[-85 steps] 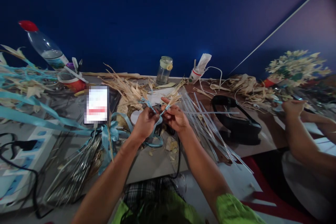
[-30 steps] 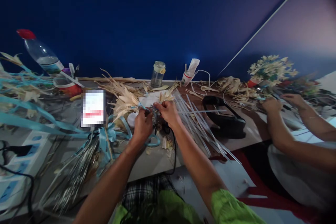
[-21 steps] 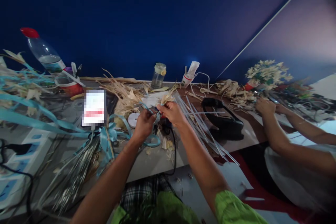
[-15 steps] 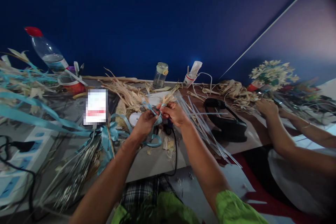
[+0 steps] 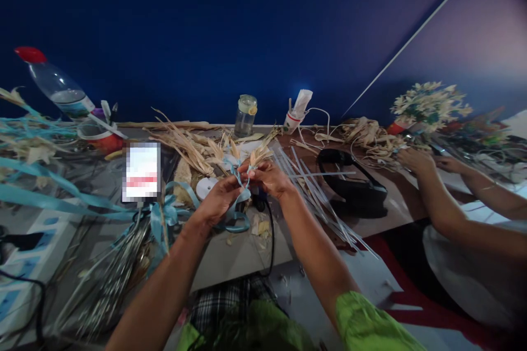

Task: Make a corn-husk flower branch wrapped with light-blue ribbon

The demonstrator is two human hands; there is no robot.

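Observation:
Over the table's middle, my left hand (image 5: 220,194) and my right hand (image 5: 268,176) nearly meet, fingers closed in pinches. Between them is a small spray of dried-husk flowers (image 5: 234,151), its stems wrapped in light blue ribbon (image 5: 244,195). My right fingers pinch the stem just under the right-hand husk flower (image 5: 259,154). My left fingers close on the wrapped stems lower down on the left; their tips are partly hidden. A loose length of the ribbon hangs below my hands. Under my left wrist, a white round spool (image 5: 207,188) is partly covered.
Dried husks (image 5: 181,142) lie behind my hands, before a lidded cup (image 5: 246,115). Clear thin sticks (image 5: 315,197) and a black headset-like object (image 5: 352,186) are to the right. Left are a lit phone (image 5: 142,171), wire stems (image 5: 119,279) and a power strip (image 5: 37,258). A co-worker's hands (image 5: 418,163) work far right.
The view has shifted a little, so the left-side things sit farther left. My hands stay together at the stems, and the husk flowers now show more plainly, spread above my fingers.

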